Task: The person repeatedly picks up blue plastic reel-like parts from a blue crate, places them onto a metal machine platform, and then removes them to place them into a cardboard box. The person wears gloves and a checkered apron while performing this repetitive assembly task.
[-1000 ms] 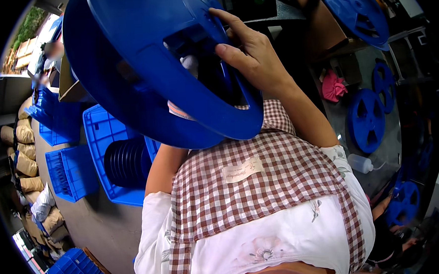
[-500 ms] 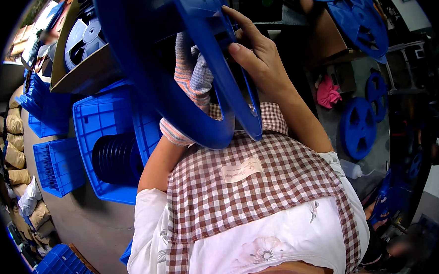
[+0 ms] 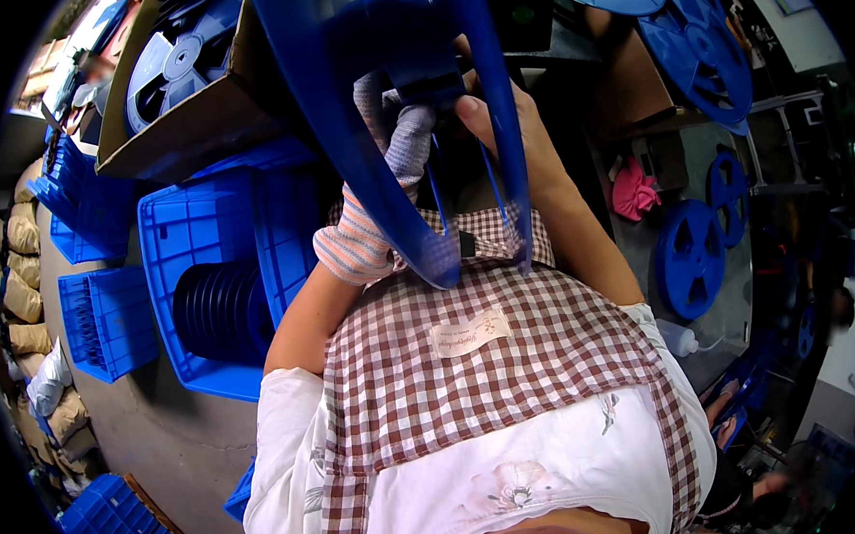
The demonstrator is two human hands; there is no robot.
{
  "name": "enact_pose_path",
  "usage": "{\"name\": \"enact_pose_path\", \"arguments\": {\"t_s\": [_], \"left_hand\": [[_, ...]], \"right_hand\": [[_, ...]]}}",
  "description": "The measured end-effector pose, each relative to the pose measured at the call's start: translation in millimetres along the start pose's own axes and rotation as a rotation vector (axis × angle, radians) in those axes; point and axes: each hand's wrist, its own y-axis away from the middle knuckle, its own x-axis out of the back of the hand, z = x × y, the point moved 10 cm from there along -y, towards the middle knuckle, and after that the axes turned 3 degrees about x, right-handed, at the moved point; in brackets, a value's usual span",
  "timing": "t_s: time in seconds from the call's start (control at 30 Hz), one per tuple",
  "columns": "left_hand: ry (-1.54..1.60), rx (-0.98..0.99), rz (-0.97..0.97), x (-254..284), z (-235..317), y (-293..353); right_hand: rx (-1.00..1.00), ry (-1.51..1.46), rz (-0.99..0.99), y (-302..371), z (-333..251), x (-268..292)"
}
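A large blue plastic reel point(image 3: 327, 103) is held up in front of my chest, its two flanges standing nearly upright with the hub between them. My left hand point(image 3: 410, 147), in a striped knit glove, reaches between the flanges and grips near the hub; part of its fingers is hidden. Bare, my right hand point(image 3: 537, 150) has its thumb pressed by the hub, and the right flange covers some of its fingers. The lower rims of the reel hang close to my checked apron point(image 3: 492, 389).
Left of me a blue crate point(image 3: 216, 375) holds a row of dark discs point(image 3: 219, 312). An open carton point(image 3: 165, 145) with a reel stands beyond it. On the right are blue reels point(image 3: 690, 258), a pink cloth point(image 3: 634, 188) and a white bottle point(image 3: 678, 336).
The reel has turned and shifted a little to the right, so the gap between its flanges now faces me. Both hands have stayed on it.
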Motion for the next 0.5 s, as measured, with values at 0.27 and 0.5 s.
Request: {"name": "enact_pose_path", "arguments": {"t_s": [0.27,0.5], "left_hand": [[-0.21,0.121,-0.006,9,-24,-3],[0.014,-0.127,-0.026,-13,1,1]], "right_hand": [[0.02,-0.06,-0.001,-2,7,-2],[0.009,-0.07,0.029,-2,4,4]]}}
